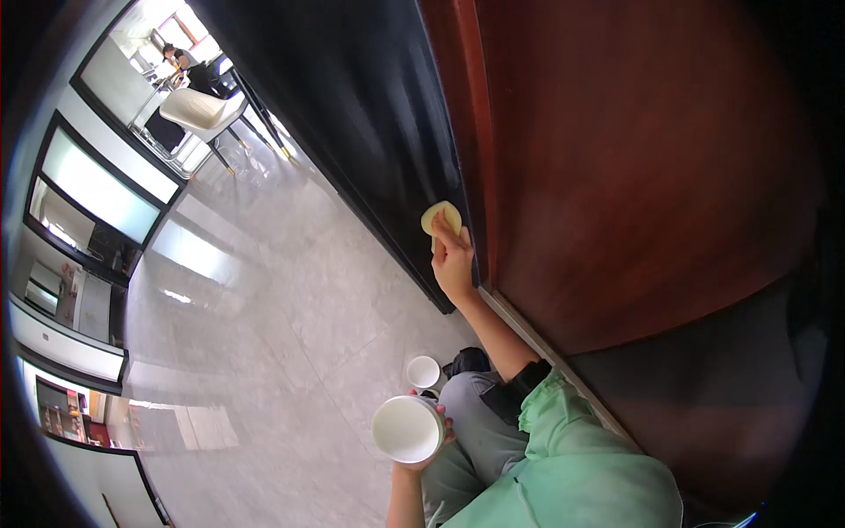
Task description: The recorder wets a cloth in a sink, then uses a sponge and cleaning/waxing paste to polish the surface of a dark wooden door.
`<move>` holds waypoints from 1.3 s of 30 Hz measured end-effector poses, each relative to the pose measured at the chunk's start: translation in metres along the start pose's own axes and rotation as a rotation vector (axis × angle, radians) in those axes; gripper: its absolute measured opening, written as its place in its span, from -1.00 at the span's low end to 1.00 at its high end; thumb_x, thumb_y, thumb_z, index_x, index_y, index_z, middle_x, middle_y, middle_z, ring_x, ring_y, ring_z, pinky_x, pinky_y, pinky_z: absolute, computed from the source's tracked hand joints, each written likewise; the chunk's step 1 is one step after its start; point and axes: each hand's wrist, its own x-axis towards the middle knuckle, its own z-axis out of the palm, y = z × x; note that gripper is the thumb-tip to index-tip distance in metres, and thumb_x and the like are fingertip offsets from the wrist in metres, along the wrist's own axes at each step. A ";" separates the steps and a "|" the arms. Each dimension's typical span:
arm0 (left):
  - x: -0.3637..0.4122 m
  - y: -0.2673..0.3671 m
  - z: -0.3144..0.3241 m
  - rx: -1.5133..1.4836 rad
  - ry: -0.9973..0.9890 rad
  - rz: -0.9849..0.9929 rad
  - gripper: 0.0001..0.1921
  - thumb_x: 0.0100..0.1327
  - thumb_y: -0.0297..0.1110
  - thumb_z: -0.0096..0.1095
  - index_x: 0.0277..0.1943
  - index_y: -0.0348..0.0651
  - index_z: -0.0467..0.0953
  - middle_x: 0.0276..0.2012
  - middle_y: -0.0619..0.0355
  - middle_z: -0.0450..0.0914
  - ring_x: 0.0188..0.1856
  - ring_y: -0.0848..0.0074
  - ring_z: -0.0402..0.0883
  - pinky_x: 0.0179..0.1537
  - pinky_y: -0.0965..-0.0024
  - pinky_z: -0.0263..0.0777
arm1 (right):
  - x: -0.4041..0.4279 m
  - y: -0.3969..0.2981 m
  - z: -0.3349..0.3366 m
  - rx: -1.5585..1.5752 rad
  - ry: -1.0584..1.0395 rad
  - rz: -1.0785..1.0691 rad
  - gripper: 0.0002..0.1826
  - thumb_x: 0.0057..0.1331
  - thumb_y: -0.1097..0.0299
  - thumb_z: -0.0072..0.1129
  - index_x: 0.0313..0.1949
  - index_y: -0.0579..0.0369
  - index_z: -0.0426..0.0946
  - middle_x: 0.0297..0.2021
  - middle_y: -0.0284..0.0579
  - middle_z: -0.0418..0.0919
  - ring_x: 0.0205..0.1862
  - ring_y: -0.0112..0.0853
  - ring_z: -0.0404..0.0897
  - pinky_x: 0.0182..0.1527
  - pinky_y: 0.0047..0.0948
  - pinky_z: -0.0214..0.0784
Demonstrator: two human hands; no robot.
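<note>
My right hand (455,265) pinches a round, pale yellow sponge (432,216) against the glossy black panel (370,119), close to its border with the reddish-brown wood. Streaky reflections or smears run along the black surface above the sponge. Lower down, my left hand (448,428) grips a white cup (408,429) by its side, its mouth turned up towards me. The cup's inside looks pale, and I cannot tell whether it holds anything. On the floor just beyond it stands a second white cup (423,371), beside my knee.
A large reddish-brown wooden panel (634,171) rises on the right. Shiny grey tile floor (284,317) spreads to the left. A white chair (198,111) stands far off, near a person (188,63) at a table. Black-framed glazed openings (102,181) line the far left.
</note>
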 end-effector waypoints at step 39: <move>-0.003 0.014 -0.003 -0.158 0.027 -0.008 -0.57 0.15 0.01 -0.07 0.10 0.25 0.24 -0.03 -0.15 0.31 -0.05 0.02 0.25 -0.08 0.02 0.23 | 0.131 -0.061 0.013 -0.214 0.146 -0.401 -0.55 0.11 0.51 -0.02 0.04 0.25 0.26 0.03 0.04 0.31 0.16 -0.09 0.16 0.12 -0.21 -0.13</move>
